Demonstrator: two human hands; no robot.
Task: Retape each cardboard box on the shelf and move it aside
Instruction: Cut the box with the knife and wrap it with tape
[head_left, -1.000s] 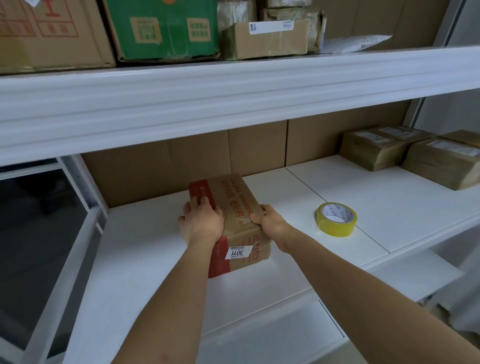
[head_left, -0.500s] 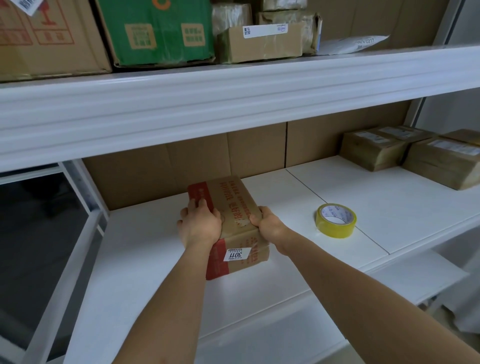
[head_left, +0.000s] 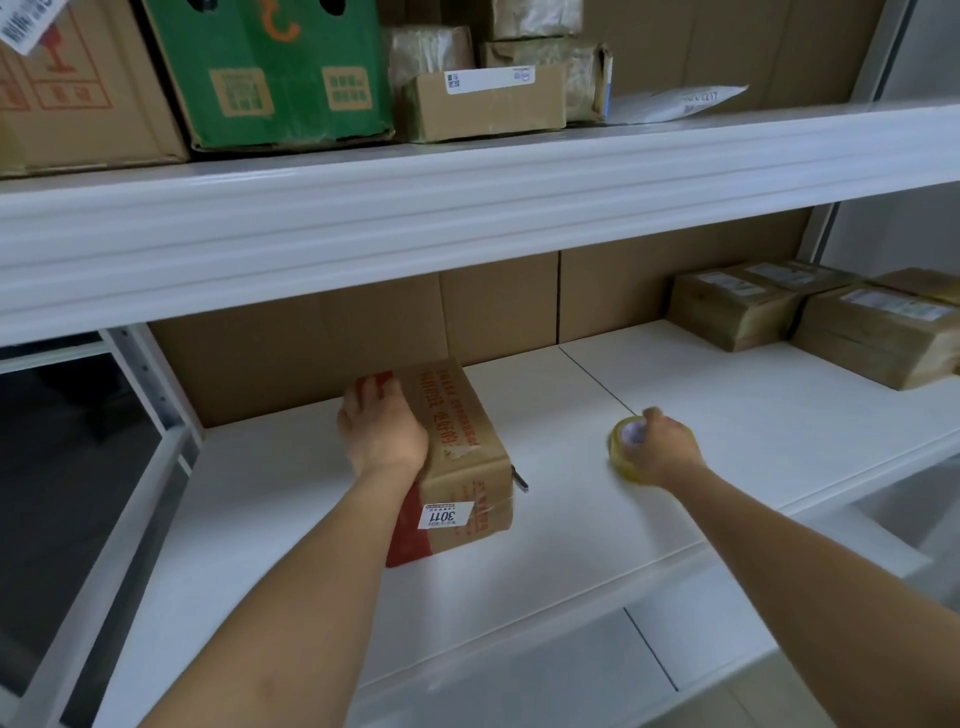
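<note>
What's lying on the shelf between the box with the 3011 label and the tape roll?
In the head view, a small dark slim object pokes out beside the cardboard box; what it is cannot be told. Otherwise bare white shelf reaches the tape roll under the right hand.

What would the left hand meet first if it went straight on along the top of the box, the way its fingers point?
Probably the cardboard back wall. The left hand rests on the box, fingers pointing toward the back of the shelf; nothing else shows between, though depth is unclear.
</note>
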